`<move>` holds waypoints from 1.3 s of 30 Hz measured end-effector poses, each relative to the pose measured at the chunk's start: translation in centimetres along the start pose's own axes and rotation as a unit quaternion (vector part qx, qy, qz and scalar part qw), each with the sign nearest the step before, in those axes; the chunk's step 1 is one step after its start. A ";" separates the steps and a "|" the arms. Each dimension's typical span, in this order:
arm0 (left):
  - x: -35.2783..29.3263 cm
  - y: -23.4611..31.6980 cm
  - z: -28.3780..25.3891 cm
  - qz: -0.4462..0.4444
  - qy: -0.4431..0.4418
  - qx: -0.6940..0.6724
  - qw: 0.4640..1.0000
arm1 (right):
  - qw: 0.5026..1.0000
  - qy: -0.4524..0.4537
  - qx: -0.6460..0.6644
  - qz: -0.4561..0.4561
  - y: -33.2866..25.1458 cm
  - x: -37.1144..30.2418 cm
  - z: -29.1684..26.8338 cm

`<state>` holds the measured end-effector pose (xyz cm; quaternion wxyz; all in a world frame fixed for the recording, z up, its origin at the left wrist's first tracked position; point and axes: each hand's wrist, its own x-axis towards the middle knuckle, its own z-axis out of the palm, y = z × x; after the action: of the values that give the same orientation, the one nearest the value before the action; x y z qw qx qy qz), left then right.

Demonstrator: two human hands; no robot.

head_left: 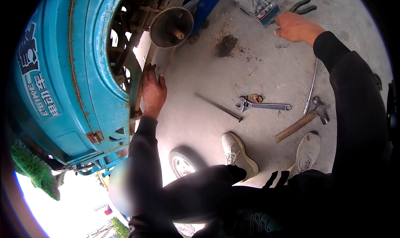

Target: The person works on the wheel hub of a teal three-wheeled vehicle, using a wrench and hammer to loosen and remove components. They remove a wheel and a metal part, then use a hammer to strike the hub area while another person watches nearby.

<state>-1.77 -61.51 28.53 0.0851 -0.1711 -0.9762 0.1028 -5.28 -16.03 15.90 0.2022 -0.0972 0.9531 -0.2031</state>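
Note:
My left hand (153,92) rests against the rusty lower frame (137,88) of a turquoise vehicle (98,63), fingers stretched along it and holding nothing I can see. Stretched out at the upper right, my right hand (296,28) is by the corner of a worn box (255,4) with a pale top and dark side. Its fingers are curled; what they hold, if anything, is hidden. Just beyond it lie dark-handled pliers (303,7). A round metal drum (171,27) with a rusty central shaft hangs at the open wheel arch.
On the concrete floor lie an adjustable wrench (266,106), a rusty round part (255,98), a long bolt (221,108), a hammer (303,122) and a thin metal rod (311,88). A small wheel (182,162) lies near my foot. A blue jack (205,8) stands beyond the drum.

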 end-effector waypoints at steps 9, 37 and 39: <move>-0.7 -7.9 4.9 -0.021 0.019 0.017 0.999 | 0.986 0.138 0.097 -0.009 -8.5 -6.6 22.4; -0.8 -9.4 7.6 -0.011 0.069 0.003 0.998 | 0.978 -0.001 -0.056 -0.200 -3.8 -15.6 22.8; -1.0 -9.7 7.6 -0.012 0.075 0.026 0.997 | 0.987 0.006 -0.045 -0.157 -4.3 -15.3 21.3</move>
<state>-5.46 -72.13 23.31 0.1637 -0.1641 -0.9660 0.1143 17.99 -23.21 5.27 0.1577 -0.2537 0.9352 -0.1903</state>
